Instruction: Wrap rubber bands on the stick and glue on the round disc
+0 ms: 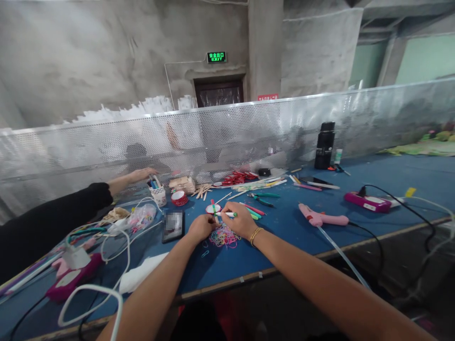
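Near the table's front edge, my left hand [202,228] is closed in a pinch on the lower end of a craft stick [213,206] with red and green on it. My right hand [241,219], with a gold bracelet at the wrist, grips a white marker [229,214] with a green end. The marker's tip meets or nearly meets the stick; I cannot tell which. Just behind the stick is a round red-and-white tape roll [209,209]. Below both hands lies a pile of colourful rubber bands [224,237]. Several markers [254,210] lie right of my right hand.
A co-worker's arm [95,189] reaches in from the left toward a pen cup [159,195]. A phone [173,226] and white cables lie left. Pliers [265,198], a pink glue gun [322,217], a purple power strip [368,201] and a black bottle [324,147] are right.
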### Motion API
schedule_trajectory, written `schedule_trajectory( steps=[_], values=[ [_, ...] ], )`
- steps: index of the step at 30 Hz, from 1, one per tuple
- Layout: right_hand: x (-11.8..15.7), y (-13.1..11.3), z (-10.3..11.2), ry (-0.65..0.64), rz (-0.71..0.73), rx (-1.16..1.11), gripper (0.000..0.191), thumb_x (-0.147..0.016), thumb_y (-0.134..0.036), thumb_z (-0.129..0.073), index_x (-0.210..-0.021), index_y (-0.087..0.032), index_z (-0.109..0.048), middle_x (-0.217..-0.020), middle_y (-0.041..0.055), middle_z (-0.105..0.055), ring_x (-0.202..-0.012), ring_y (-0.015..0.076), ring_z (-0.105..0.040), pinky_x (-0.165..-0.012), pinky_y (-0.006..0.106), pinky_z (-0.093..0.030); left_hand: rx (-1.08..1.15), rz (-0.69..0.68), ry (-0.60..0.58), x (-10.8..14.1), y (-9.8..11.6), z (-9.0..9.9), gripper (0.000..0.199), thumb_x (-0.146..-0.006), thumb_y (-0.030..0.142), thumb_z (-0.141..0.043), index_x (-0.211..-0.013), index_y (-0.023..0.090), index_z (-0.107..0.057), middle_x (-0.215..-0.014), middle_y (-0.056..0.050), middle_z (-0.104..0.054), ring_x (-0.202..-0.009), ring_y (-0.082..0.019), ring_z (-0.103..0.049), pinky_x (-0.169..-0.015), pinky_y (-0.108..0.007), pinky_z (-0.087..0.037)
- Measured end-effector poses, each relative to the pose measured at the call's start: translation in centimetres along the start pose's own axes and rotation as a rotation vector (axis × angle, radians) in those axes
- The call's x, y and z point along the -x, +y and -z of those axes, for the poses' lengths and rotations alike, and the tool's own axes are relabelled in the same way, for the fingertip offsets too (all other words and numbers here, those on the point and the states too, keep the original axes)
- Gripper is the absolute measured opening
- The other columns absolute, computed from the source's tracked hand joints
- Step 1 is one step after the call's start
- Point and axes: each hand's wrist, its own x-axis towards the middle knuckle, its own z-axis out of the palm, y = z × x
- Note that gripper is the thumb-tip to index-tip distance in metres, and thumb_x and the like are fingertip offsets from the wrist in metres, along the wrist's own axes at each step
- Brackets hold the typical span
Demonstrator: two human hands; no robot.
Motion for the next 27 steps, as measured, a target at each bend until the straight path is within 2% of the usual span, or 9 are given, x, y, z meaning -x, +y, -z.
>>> schedule_trajectory(
  steps=[6, 11, 16, 22, 27],
  values=[
    [-0.05, 0.51, -0.15, -0.039, 0.008, 0.023, 0.013, -0.081, -0.02, -0.055, -0.069, -0.021, -0.052, -0.069, -0.0005, -0.06, -0.069, 0.0153, -0.053, -0.068, 0.026, -0.036, -0.041, 0.003, -0.016, -0.04, 0.25, 0.04, 0.02, -0.073, 0.036, -0.065, -0.076, 0.018, -0.07, -0.064, 0.001, -0.061, -0.059, -0.012, -0.051, -0.055, -0.023, -0.03],
    [-0.1, 0.51, 0.08, -0.002, -0.01, 0.044, 0.011, -0.08, -0.018, -0.054, -0.07, -0.021, -0.052, -0.07, 0.0001, -0.06, -0.071, 0.0157, -0.054, -0.068, 0.026, -0.036, -0.051, 0.008, -0.005, -0.11, 0.1, -0.05, 0.022, -0.071, 0.039, -0.066, -0.075, 0.018, -0.07, -0.066, 0.001, -0.063, -0.06, -0.012, -0.051, -0.055, -0.023, -0.03],
    [-0.13, 0.34, 0.15, -0.045, 0.016, 0.028, 0.014, -0.082, -0.022, -0.054, -0.068, -0.021, -0.052, -0.07, -0.0003, -0.061, -0.069, 0.0152, -0.053, -0.068, 0.026, -0.036, -0.035, 0.001, -0.004, -0.49, -0.36, -0.37, 0.023, -0.071, 0.041, -0.066, -0.074, 0.018, -0.069, -0.064, 0.002, -0.061, -0.059, -0.012, -0.051, -0.054, -0.023, -0.029],
    [-0.11, 0.51, 0.13, -0.008, -0.031, 0.022, 0.013, -0.081, -0.019, -0.054, -0.068, -0.021, -0.052, -0.068, -0.0006, -0.059, -0.069, 0.015, -0.053, -0.067, 0.025, -0.036, -0.017, 0.009, -0.009, -0.77, -0.43, -0.41, 0.023, -0.069, 0.041, -0.068, -0.071, 0.019, -0.068, -0.063, 0.002, -0.062, -0.059, -0.012, -0.051, -0.053, -0.023, -0.029],
    [-0.08, 0.4, 0.2, -0.042, 0.001, 0.007, 0.012, -0.082, -0.021, -0.054, -0.07, -0.021, -0.054, -0.07, -0.0005, -0.061, -0.069, 0.0148, -0.053, -0.066, 0.025, -0.036, -0.017, 0.008, -0.001, -0.54, -0.16, -0.27, 0.022, -0.069, 0.041, -0.068, -0.071, 0.019, -0.067, -0.062, 0.002, -0.061, -0.058, -0.011, -0.05, -0.052, -0.023, -0.028]
  ],
)
